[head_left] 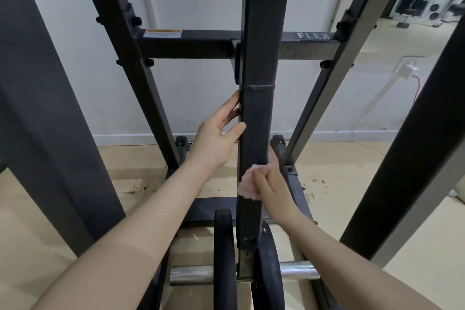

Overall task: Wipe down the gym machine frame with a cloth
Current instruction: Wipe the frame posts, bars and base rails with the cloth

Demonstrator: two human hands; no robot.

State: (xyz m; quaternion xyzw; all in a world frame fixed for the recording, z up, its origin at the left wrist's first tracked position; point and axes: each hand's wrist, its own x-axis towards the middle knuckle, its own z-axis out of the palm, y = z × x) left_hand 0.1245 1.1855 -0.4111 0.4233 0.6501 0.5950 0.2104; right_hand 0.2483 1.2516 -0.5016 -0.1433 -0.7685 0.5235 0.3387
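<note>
A black square upright bar (259,113) of the gym machine frame runs down the middle of the head view. My left hand (217,136) holds its left side, thumb on the front edge and fingers reaching behind the bar. Lower down, my right hand (270,181) grips a pale pink cloth (247,184) and presses it against the bar's front and right side. Part of the cloth is hidden under my fingers.
A cross beam (191,44) with a warning label and the word FLEX joins two slanted uprights behind the bar. Black weight plates (224,259) sit on a steel sleeve (191,275) at the bar's foot. A charger (409,72) is plugged into the wall at right.
</note>
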